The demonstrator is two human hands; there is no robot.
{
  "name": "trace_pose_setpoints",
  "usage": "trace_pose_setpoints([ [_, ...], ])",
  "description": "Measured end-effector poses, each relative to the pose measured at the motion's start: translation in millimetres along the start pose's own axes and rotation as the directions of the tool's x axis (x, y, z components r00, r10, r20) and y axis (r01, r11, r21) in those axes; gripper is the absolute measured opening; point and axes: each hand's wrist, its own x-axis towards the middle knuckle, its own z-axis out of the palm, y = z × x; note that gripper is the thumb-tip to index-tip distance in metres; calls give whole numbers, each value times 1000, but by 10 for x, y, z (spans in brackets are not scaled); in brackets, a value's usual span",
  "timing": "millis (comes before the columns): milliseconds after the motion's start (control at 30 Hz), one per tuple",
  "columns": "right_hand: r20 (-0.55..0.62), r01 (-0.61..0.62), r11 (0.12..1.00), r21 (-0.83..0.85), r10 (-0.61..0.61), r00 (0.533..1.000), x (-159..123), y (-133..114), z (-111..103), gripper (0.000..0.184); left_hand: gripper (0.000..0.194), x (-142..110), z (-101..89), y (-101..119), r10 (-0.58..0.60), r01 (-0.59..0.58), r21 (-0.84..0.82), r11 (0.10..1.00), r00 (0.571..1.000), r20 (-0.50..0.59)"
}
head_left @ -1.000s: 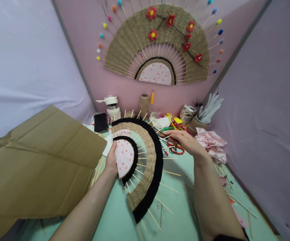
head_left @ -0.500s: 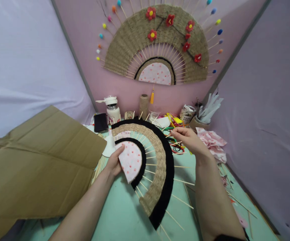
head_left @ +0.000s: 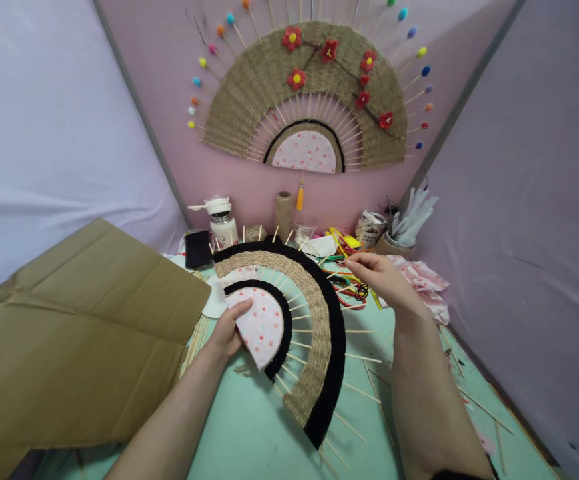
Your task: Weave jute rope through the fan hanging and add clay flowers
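Observation:
My left hand (head_left: pixel 230 328) grips a woven fan (head_left: pixel 321 320) at its half-round base, thumb on the pink-dotted white fabric (head_left: pixel 261 327). The fan is tilted above the table. It has a tan woven band between a black outer band (head_left: pixel 338 333) and a black inner arc, with thin wooden sticks jutting past its edge. Beyond the fan's upper right edge, my right hand (head_left: pixel 377 272) is closed in a pinch near the stick tips. What lies between its fingertips is too small to make out; a thin dark line shows beside them.
A large cardboard sheet (head_left: pixel 89 333) covers the left side. Along the back stand a white bottle (head_left: pixel 224 230), a twine spool (head_left: pixel 283 215), a phone (head_left: pixel 199 249) and a jar (head_left: pixel 370 230). Coloured cords (head_left: pixel 354 293) and crumpled fabric (head_left: pixel 422 283) lie right. A decorated fan (head_left: pixel 249 93) hangs on the wall.
The view has shifted slightly. My right hand's fingertips have drawn a little away from the fan's edge and its stick tips. My left hand keeps its hold on the fan.

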Motion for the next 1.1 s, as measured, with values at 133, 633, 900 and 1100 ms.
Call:
trace_pose_setpoints([
  [133, -79, 22, 996, -91, -29, 996, -8, -19, -24, 37, 23, 19, -28, -19, 34, -34, 11, 999, 999, -4],
  [633, -34, 10, 977, 211, -3, 999, 17, 87, -52, 43, 19, -24, 45, 38, 97, -103, -93, 990, 993, -68],
  [900, 79, -11, 947, 321, -15, 997, 34, 82, -15, 53, 23, -44, 54, 45, 112, -122, -107, 987, 989, -95],
  [1100, 157, -19, 959, 284, -27, 987, 55, 137, 32, 58, 24, -11, 25, 39, 114, -122, -121, 985, 991, -74],
])
